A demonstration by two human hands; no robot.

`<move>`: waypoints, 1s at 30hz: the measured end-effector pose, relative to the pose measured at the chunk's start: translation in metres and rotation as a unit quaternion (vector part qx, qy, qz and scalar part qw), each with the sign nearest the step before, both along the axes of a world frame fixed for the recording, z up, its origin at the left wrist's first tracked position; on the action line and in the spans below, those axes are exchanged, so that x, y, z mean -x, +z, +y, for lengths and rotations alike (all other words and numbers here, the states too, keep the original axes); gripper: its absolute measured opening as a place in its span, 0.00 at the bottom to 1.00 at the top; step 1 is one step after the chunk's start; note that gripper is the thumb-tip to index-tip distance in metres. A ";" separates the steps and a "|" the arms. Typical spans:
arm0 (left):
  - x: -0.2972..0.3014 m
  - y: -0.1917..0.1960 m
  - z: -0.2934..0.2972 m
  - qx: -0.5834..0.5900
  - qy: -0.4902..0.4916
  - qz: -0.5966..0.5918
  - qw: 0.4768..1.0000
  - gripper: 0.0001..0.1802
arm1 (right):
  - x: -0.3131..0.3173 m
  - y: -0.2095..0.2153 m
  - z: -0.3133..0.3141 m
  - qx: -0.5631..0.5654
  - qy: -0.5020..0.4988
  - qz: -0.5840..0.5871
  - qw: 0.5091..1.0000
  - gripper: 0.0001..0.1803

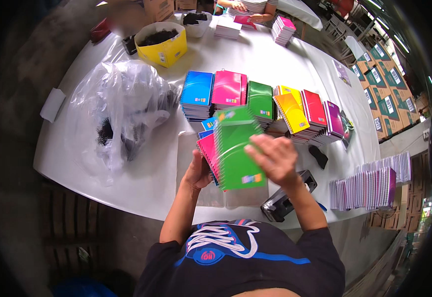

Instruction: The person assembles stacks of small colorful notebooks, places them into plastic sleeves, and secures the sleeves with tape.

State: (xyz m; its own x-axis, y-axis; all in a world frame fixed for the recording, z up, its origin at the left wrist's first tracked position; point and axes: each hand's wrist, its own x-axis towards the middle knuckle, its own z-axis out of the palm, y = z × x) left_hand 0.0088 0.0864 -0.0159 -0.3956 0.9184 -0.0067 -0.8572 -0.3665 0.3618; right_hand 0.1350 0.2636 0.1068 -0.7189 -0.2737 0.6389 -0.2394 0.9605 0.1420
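Observation:
A green spiral notebook (238, 148) is tilted in front of me, smeared by motion. My right hand (275, 156) grips its right edge, fingers over the cover and the thumb out of sight. Behind it, my left hand (197, 172) is closed around the side of a small bundle with a pink spiral notebook (208, 148) and blue ones; its fingertips are hidden underneath. Just beyond stand stacks of spiral notebooks: blue (197, 86), pink (229, 88), green (260, 96), yellow (292, 111), red (314, 106) and purple (334, 119). One yellow notebook lies askew on its stack.
A black tape dispenser (287, 195) lies by my right forearm, near purple notebook rows (364, 190). Leftward is a clear plastic bag (127, 99) with black coils. Farther off are a yellow bin (161, 44), a person's hands (240, 6) and stacked cartons (386, 89).

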 end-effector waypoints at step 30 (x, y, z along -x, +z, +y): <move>-0.022 0.001 0.043 0.159 -0.028 -0.059 0.985 0.26 | -0.012 -0.006 0.181 0.194 -0.314 -0.419 0.829 0.62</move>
